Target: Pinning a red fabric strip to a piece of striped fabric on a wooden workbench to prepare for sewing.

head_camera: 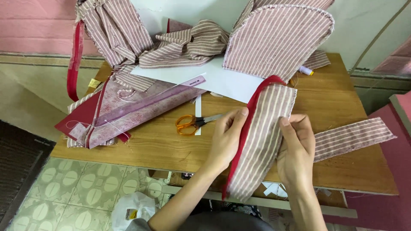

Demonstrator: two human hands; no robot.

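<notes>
I hold a striped pink-and-white fabric piece (261, 137) with a red binding along its left edge, upright over the front of the wooden table (171, 145). My left hand (227, 137) pinches the red edge with thumb and fingers. My right hand (297, 147) grips the piece's right side. Orange-handled scissors (192, 123) lie on the table just left of my left hand.
A large curved striped panel (278, 38) stands at the back, beside crumpled striped cloth (171, 42) on white paper (222, 79). A clear ruler (150, 102) lies on pink fabric at left. A striped strip (355, 137) hangs off the right edge. A thread spool (306, 70) sits far right.
</notes>
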